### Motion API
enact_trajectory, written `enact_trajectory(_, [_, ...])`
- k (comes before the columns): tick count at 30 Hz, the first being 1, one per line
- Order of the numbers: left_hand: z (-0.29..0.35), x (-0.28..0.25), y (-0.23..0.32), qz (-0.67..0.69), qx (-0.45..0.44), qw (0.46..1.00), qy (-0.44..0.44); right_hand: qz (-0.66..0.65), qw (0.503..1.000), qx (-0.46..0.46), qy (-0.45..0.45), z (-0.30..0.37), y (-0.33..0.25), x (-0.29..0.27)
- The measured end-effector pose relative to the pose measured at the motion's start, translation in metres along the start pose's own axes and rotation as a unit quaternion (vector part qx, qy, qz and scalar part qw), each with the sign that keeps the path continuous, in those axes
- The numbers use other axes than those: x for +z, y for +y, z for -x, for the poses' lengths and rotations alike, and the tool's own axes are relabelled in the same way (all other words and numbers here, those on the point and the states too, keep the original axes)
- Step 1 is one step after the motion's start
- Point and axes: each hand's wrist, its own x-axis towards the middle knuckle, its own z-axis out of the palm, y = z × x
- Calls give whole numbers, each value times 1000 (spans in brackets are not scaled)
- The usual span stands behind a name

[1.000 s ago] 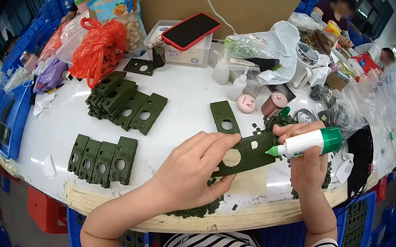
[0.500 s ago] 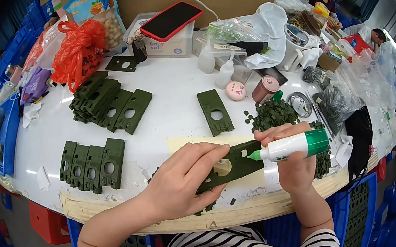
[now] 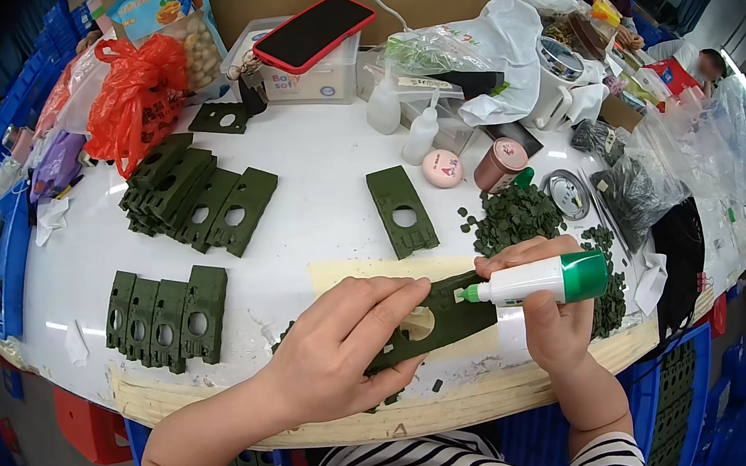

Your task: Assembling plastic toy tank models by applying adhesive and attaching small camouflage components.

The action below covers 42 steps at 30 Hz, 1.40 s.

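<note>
My left hand (image 3: 342, 343) grips a dark green plastic plate (image 3: 458, 321) with a round hole, holding it slightly tilted over a pale yellow sheet (image 3: 332, 276). Closed around a white glue bottle (image 3: 531, 285) with a green base is my right hand (image 3: 557, 329). The bottle lies nearly level, and its green nozzle points left, at a small square opening in the plate. Whether the tip touches the plate I cannot tell. Just beyond my hands a similar plate (image 3: 402, 213) lies alone. A heap of small dark green pieces (image 3: 514, 217) sits past my right hand.
Similar plates stand in a row (image 3: 168, 321) at the left, with a stack (image 3: 174, 188) behind them. Farther back are a red plastic bag (image 3: 135, 104), a phone (image 3: 314, 33) on a clear box, and white squeeze bottles (image 3: 421, 135). Blue crates (image 3: 665, 411) hold more plates below the table edge.
The glue bottle's nozzle has shifted slightly left, to the edge of the plate's small square opening. My left hand keeps its hold on the plate. The whole view has shifted a little.
</note>
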Motion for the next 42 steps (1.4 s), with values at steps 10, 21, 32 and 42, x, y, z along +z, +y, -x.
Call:
enact_trajectory(10, [1,0,-1,-3,3,1000,5,36,999,-5,-5,-1,0,0])
enact_trajectory(21, [2,0,-1,-4,4,1000,5,48,999,-12,3,-1,2,1])
enact_trajectory(32, [2,0,-2,4,5,1000,5,42,999,-13,11,-1,3,1])
enact_trajectory(42, [1,0,-2,18,1,1000,11,23,1000,-17,8,-3,4,0])
